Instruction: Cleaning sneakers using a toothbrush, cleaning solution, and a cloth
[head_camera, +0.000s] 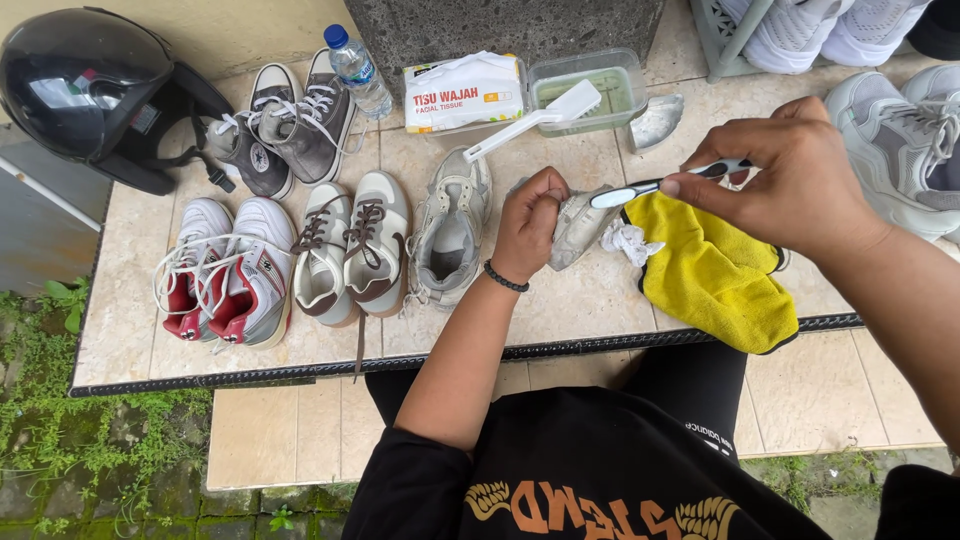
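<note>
Gripping shoe (580, 225) in left hand (528, 225), just left of yellow cloth (715, 275); pinching toothbrush (655, 185) in right hand (790, 175). Likely light, pliable upper (best held by the firmer sole).

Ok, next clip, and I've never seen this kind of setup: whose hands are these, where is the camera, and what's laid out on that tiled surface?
There is no machine here. One camera sits on a person's head and looks down at their own two bare hands. The left hand grips a pale sneaker. The right hand holds a toothbrush with its head at that shoe. On the tiled ledge lie a yellow cloth, three pairs of shoes, a single grey sneaker, a black helmet, a water bottle, a tissue pack and a clear tub with a white brush resting on it.
</note>
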